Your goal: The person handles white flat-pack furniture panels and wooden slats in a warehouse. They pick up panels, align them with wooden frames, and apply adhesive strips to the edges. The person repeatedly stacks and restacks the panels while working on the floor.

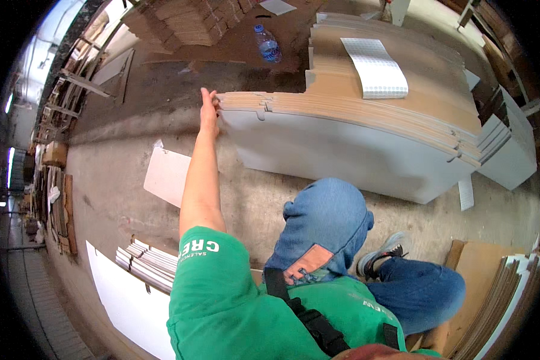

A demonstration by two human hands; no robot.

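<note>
My left hand (pixel 209 113) reaches far forward, the arm stretched straight out. It touches the left corner of a large stack of flat cardboard sheets (pixel 342 129), brown on top with a grey face toward me. The fingers point up along the stack's edge, and I cannot tell whether they grip a sheet. My right hand is out of view. My knees in blue jeans (pixel 330 222) are bent in front of me, just short of the stack.
A white gridded sheet (pixel 375 67) lies on the stack. A plastic water bottle (pixel 269 45) stands behind it. A loose pale sheet (pixel 168 175) lies on the concrete floor. White boards (pixel 147 264) are stacked at lower left, more cardboard (pixel 498 288) at lower right, and shelving along the left.
</note>
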